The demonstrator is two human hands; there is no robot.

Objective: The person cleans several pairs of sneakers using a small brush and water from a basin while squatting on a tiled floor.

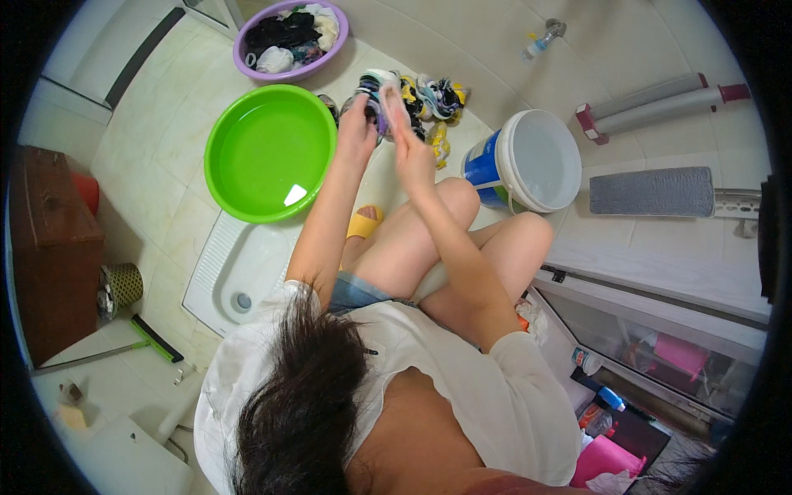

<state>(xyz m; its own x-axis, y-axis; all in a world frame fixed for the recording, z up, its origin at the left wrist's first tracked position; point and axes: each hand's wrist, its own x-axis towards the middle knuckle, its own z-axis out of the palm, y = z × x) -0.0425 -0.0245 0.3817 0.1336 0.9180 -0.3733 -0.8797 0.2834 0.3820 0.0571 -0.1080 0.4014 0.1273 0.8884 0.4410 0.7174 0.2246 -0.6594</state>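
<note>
My left hand (357, 129) grips a multicoloured sneaker (377, 79), raised over the tiled floor just right of the green basin. In my right hand (414, 162) is a pale pinkish scrubbing brush (393, 110), close against the sneaker's right side. The brush is blurred, and its bristles cannot be made out. Behind both hands lies a pile of sneakers (440, 98) in black, yellow, white and purple, partly hidden by the brush. One yellow shoe (440, 145) lies nearer my knees. The green plastic basin (211, 154) holds water.
A purple basin (296, 75) of clothes stands at the back wall. Right of my knees is a white and blue plastic bucket (484, 166) with water. A squat toilet (238, 269) lies at left. A tap (552, 30) and flat mop (649, 192) are along the right wall.
</note>
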